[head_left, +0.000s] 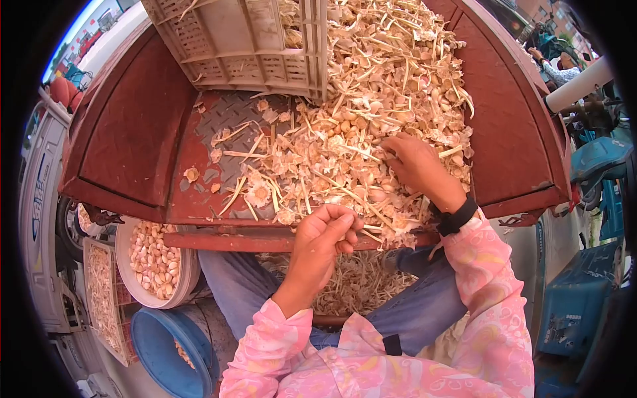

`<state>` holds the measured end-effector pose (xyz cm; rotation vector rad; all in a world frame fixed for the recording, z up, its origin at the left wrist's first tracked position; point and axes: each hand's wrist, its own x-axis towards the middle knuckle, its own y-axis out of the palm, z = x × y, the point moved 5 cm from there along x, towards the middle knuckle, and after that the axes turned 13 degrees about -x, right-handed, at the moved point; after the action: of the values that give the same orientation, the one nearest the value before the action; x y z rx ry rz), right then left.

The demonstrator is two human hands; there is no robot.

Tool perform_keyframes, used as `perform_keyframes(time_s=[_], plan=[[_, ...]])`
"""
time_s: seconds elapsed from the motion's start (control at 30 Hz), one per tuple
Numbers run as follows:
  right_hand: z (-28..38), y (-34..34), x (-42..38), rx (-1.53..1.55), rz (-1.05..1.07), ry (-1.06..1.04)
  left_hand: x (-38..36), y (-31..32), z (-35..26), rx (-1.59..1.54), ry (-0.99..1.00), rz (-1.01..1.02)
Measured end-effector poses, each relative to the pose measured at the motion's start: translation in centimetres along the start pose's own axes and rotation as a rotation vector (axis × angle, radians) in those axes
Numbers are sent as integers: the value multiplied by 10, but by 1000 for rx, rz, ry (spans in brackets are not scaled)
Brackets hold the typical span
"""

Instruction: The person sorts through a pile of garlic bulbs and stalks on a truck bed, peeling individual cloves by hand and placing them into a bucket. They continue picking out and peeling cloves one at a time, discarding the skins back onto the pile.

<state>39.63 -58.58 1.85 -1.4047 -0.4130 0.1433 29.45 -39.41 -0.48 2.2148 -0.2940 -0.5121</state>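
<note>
A large heap of garlic cloves, skins and dry stems [371,119] covers the red metal bed [212,139]. Over the bed's front edge, my left hand [326,232] is closed, thumb pressed against the fingers; whatever it may hold is too small to make out. My right hand [418,162] reaches palm down into the right part of the heap, its fingers bent among the cloves and skins. The fingertips are partly hidden there. A black band [456,217] is round my right wrist.
A plastic crate [245,46] stands tilted at the back of the bed. Down on the left are a white bucket of cloves [156,262], a crate of garlic bits [103,292] and a blue bucket [172,345]. Skins lie between my legs. A person is at the far upper right.
</note>
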Motion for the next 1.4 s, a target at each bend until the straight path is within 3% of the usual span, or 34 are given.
perform_keyframes(time_s=[0.2,0.33,0.47,0.63,0.73,0.77,0.87,0.9,0.97,1.0,1.03,1.07,1.13,1.17,1.2,1.27,1.33,1.4], plan=[[32,-24,-26,569,60,106,27,14,10,163,141,-68],[62,-23,-38,564,-54,-94,37,12,13,220,225,-82],[59,-22,-38,746,129,-121,21,8,7,333,230,-103],[85,-35,-36,548,-58,-358,-2,4,1,653,349,-74],[92,-27,-39,524,-32,-358,-14,0,3,584,338,-49],[90,-23,-39,675,110,-170,-17,-2,6,488,361,-49],[82,-14,-39,871,365,112,-21,-8,6,389,238,-57],[80,-9,-36,714,302,8,-23,-7,5,368,215,-35],[83,-6,-45,522,383,-198,-28,0,0,331,159,14],[87,-10,-49,420,417,-296,-33,8,-3,278,110,108],[93,-15,-53,400,586,-384,-43,19,-7,222,60,207],[88,-19,-51,439,615,-359,-51,32,-12,165,9,306],[79,-22,-48,531,679,-316,-80,77,-34,284,159,757],[70,-32,-42,512,661,-148,-94,88,-34,138,152,938],[51,-24,-37,518,424,-118,-107,100,-30,-11,148,1112],[28,-29,-24,297,95,15,-121,129,-35,-163,245,1105],[17,-29,-16,211,-76,-6,-125,136,-36,-240,262,1114],[17,-27,-10,132,-116,-12,-122,137,-33,-255,228,1146]])
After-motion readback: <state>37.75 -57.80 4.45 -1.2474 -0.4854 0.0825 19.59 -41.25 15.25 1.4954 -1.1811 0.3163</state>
